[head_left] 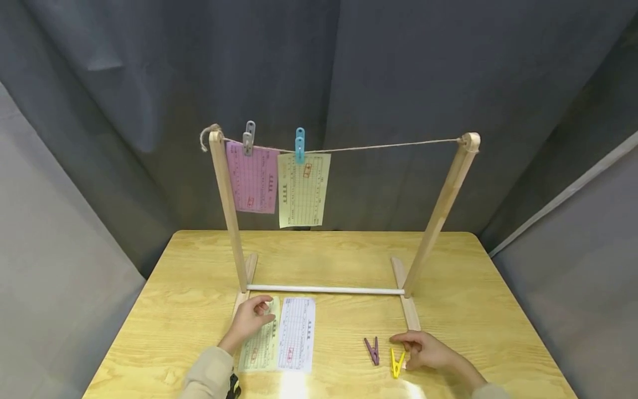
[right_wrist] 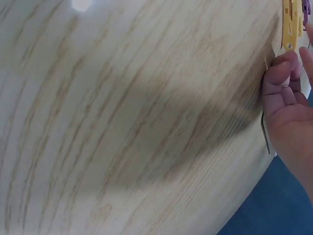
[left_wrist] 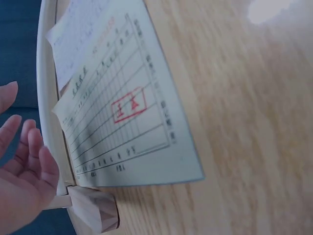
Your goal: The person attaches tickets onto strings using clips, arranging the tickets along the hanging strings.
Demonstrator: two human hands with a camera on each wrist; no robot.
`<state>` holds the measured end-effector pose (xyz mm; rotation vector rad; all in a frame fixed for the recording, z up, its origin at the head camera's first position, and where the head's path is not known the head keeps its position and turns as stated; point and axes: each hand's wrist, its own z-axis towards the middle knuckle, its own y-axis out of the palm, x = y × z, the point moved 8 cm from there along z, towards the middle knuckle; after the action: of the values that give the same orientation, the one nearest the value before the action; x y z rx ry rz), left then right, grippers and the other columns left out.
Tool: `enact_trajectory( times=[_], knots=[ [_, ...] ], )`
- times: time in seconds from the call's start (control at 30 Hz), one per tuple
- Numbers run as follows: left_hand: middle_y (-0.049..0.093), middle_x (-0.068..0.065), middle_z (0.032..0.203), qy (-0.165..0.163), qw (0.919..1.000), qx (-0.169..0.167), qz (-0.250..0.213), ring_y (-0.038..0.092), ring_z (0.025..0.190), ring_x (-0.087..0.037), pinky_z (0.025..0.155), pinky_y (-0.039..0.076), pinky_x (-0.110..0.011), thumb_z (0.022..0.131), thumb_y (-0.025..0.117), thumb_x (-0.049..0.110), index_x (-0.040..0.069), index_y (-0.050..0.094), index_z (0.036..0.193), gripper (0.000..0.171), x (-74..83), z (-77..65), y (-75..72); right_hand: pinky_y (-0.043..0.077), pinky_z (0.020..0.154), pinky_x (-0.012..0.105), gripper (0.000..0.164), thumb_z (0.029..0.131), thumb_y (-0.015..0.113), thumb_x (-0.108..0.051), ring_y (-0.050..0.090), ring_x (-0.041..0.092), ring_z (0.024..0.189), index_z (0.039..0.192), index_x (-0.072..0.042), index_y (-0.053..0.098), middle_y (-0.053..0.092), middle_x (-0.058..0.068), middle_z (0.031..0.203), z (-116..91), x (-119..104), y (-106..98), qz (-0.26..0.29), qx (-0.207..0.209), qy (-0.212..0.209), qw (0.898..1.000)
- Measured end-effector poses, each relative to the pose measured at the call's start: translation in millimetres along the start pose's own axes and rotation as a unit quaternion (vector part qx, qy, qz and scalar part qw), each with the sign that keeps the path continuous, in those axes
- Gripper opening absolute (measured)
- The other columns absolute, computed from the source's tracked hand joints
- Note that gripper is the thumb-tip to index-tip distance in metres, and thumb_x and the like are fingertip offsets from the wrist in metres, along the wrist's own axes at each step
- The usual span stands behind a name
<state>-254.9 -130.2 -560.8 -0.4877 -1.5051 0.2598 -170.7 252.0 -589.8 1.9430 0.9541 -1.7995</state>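
Observation:
Over the pale yellow-green printed slip (head_left: 261, 346) on the table, my left hand (head_left: 249, 318) hovers with thumb and fingers apart. In the left wrist view that slip (left_wrist: 132, 127), with a red stamp, lies flat and nothing is between the fingers. A white slip (head_left: 297, 335) lies alongside it. My right hand (head_left: 423, 349) is beside the yellow clothespin (head_left: 396, 363), index finger and thumb spread near it; whether they touch it is unclear. A purple clothespin (head_left: 372, 351) lies just left of the yellow one.
A wooden frame (head_left: 438, 216) stands on the table with a string (head_left: 384, 147) across its top. A grey clip (head_left: 248, 138) holds a pink slip (head_left: 252, 180) there, and a blue clip (head_left: 299, 146) holds a yellow slip (head_left: 304, 194). Dark curtains (head_left: 399, 72) hang behind.

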Motion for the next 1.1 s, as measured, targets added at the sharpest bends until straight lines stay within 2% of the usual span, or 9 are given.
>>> enact_trajectory(
  times=[0.1,0.23,0.3,0.67,0.8,0.97,1.1],
  knots=[
    [0.054,-0.011,0.085,-0.004,0.9989,0.0,0.047,0.043,0.073,-0.017,0.062,0.038,-0.026,0.072,0.074,0.005,-0.003,0.06,0.108,0.039,-5.1,-0.8,2.1,0.031,0.051,0.012,0.059,0.069,0.057,0.015,0.026,0.004,0.054,0.124,0.022,0.036,0.03,0.01,0.073,1,-1,8,0.023,-0.012,-0.017,1.0],
    [0.054,-0.012,0.089,0.001,0.9969,0.0,0.079,0.047,0.079,-0.023,0.067,0.039,-0.032,0.072,0.075,0.011,-0.002,0.062,0.107,0.04,-9.8,-0.6,8.1,0.029,0.048,0.013,0.059,0.067,0.056,0.017,0.026,0.008,0.052,0.122,0.024,0.036,0.025,0.027,0.065,1,-8,16,0.016,-0.026,-0.04,0.999],
    [0.055,-0.011,0.088,0.006,0.9963,0.0,0.085,0.049,0.08,-0.024,0.068,0.04,-0.033,0.072,0.076,0.013,-0.002,0.062,0.106,0.04,-10.5,0.8,12.2,0.03,0.048,0.013,0.058,0.067,0.057,0.016,0.029,0.005,0.054,0.121,0.024,0.038,0.027,0.03,0.065,1,-10,16,-0.001,-0.026,-0.043,0.999],
    [0.063,-0.009,0.09,0.03,0.9911,0.02,0.128,0.056,0.083,-0.024,0.07,0.045,-0.039,0.069,0.076,0.018,0.002,0.067,0.102,0.038,-3.6,18.1,25.5,0.032,0.047,0.012,0.044,0.071,0.06,0.013,0.03,-0.003,0.052,0.111,0.024,0.048,0.03,0.019,0.055,4,-8,10,-0.026,-0.017,-0.055,0.998],
    [0.061,-0.004,0.085,0.02,0.9897,0.021,0.14,0.054,0.078,-0.019,0.068,0.04,-0.038,0.069,0.076,0.021,0.006,0.068,0.102,0.037,-6.3,22.5,30.5,0.036,0.05,0.012,0.041,0.071,0.063,0.01,0.033,-0.003,0.054,0.109,0.021,0.052,0.032,0.02,0.057,3,-6,9,-0.038,-0.007,-0.051,0.998],
    [0.059,-0.001,0.079,0.007,0.9865,0.026,0.162,0.05,0.071,-0.013,0.066,0.032,-0.037,0.068,0.077,0.023,0.008,0.069,0.102,0.039,-10.5,22.9,34.2,0.037,0.051,0.012,0.04,0.071,0.066,0.006,0.036,-0.003,0.056,0.107,0.019,0.054,0.038,0.007,0.058,2,-4,10,-0.027,-0.008,-0.04,0.999],
    [0.057,-0.002,0.076,0.013,0.987,0.026,0.158,0.046,0.067,-0.012,0.065,0.03,-0.038,0.068,0.077,0.022,0.006,0.068,0.102,0.039,-8.5,21.8,36.7,0.038,0.053,0.012,0.04,0.071,0.067,0.005,0.039,-0.002,0.059,0.105,0.021,0.053,0.046,0.004,0.068,-1,-4,9,0.001,-0.006,-0.037,0.999]
  ],
)
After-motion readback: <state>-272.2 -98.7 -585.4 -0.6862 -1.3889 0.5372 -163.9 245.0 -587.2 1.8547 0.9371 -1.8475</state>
